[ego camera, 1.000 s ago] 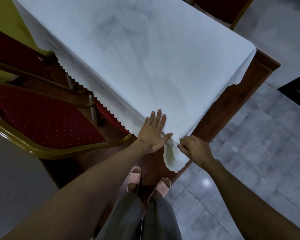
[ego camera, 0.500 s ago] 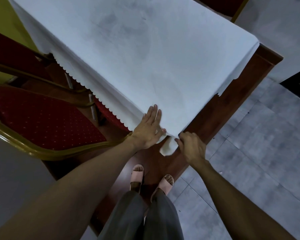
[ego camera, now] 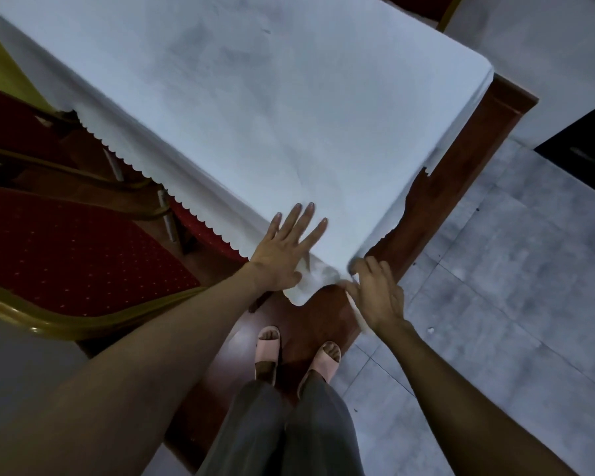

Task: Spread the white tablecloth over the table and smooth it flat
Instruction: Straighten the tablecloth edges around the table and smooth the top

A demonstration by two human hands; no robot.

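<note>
Left grip [ego camera: 282,255] flat; right grip [ego camera: 375,290] curled

The white tablecloth [ego camera: 255,108] lies spread across the table [ego camera: 461,159], its top mostly flat with faint grey smudges and soft creases. Its scalloped hem hangs over the table's left edge. At the near corner the cloth drapes down in a rounded flap, bunched slightly where the two sides meet. Along the right edge the overhang is short and uneven, leaving the table's dark red-brown wooden side bare. The cloth runs out of view past the far edge.
</note>
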